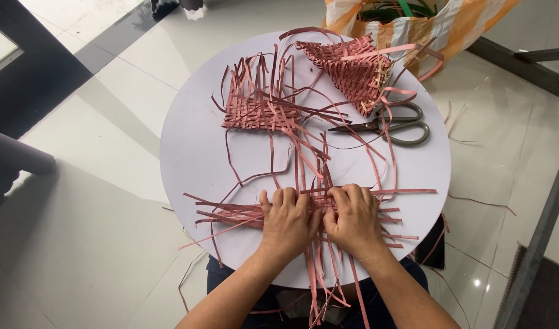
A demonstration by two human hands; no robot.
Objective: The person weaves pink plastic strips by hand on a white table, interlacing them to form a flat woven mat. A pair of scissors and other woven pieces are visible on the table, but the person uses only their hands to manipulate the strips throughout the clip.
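On round white table (194,152), left hand (288,220) and right hand (354,218) both pressed flat, fingers together, on pink woven strips (243,214).

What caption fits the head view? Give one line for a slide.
Both hands, left and right, press pink strips on a round table near scissors.

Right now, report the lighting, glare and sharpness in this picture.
Head view: even, soft light; glare spots on the glossy floor; soft shadow left of the table; hands, strips and scissors are sharp; edges bend slightly from the wide lens.
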